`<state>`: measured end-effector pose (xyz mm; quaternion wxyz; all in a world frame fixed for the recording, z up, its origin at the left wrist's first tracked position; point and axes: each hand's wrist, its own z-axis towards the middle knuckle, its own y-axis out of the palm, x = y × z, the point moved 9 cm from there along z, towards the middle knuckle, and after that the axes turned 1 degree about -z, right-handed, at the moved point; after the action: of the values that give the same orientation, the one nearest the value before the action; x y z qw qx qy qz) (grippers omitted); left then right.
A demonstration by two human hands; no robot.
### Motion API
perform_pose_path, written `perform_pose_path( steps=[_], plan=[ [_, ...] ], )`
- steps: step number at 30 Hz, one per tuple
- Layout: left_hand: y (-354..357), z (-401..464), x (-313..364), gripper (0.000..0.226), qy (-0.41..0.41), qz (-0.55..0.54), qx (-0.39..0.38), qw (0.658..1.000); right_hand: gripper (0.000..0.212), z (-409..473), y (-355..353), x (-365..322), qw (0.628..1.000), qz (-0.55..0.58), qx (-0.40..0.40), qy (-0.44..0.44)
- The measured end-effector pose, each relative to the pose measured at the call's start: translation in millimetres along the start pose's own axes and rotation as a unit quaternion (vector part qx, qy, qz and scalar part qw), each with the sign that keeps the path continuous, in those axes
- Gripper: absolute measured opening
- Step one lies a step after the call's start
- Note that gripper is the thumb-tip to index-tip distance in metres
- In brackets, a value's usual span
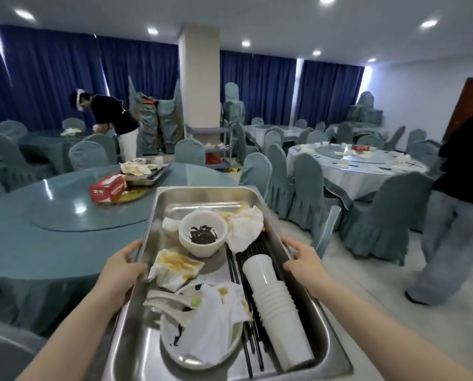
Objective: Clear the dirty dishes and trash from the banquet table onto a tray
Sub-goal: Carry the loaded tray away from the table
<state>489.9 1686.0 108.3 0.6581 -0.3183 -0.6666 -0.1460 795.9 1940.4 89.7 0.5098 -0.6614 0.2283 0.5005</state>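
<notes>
Banquet room, blue curtains along the back wall, round desks ringed by covered chairs. Nearest round desk [65, 210] lies left of the steel tray [202, 198]; on it a red tissue box [108, 187] and a second tray [144, 176] with crumpled napkins. Bare floor runs along the tray's right side toward a chair [327, 229] just beyond the tray's right rim.

Left hand [125, 266] grips the tray's left rim, fingers curled under the edge. Right hand [302, 257] grips the right rim, thumb on top; its fingers below are hidden.

Inside the tray: white bowl [202, 232] with dark residue, stained napkins [245, 226], a stack of white cups [274, 306] lying on its side over black chopsticks [239, 273], a plate [202, 350] under more napkins, and a spoon [169, 298].

Far desk [359, 166] at right carries dishes, too small to identify. One person [460, 193] at the right edge is cut off; another [111, 116] bends over a desk at back left. Cart by the pillar is partly blocked by chairs.
</notes>
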Motion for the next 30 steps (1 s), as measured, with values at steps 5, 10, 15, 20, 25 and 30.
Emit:
perform_pose_path(
  steps=[5, 10, 15, 20, 25, 30],
  plan=[
    [103.1, 50.0, 20.7, 0.078, 0.008, 0.017, -0.047, 0.999, 0.072, 58.0, -66.3, 37.6, 0.999, 0.001, 0.047, 0.003],
    [207.4, 95.2, 48.2, 0.078, 0.027, 0.024, -0.086, 0.996, 0.072, 118.0, -142.5, 73.2, 0.995, 0.014, 0.102, 0.004],
    [302.9, 140.6, 82.1, 0.078, 0.041, 0.014, -0.108, 0.993, 0.072, 175.7, -202.4, 109.8, 0.990, 0.029, 0.136, 0.027],
    [415.1, 199.5, 108.2, 0.073, 0.058, -0.004, -0.127, 0.990, 0.072, 252.1, -263.3, 142.1, 0.984, 0.033, 0.173, 0.022],
    [535.1, 261.0, 138.1, 0.074, 0.067, -0.004, -0.182, 0.981, 0.071, 315.6, -329.7, 182.7, 0.977, 0.044, 0.207, 0.041],
    [658.9, 295.0, 161.2, 0.073, 0.062, 0.013, -0.221, 0.973, 0.071, 364.3, -411.4, 228.0, 0.965, 0.048, 0.248, 0.072]
  ],
)
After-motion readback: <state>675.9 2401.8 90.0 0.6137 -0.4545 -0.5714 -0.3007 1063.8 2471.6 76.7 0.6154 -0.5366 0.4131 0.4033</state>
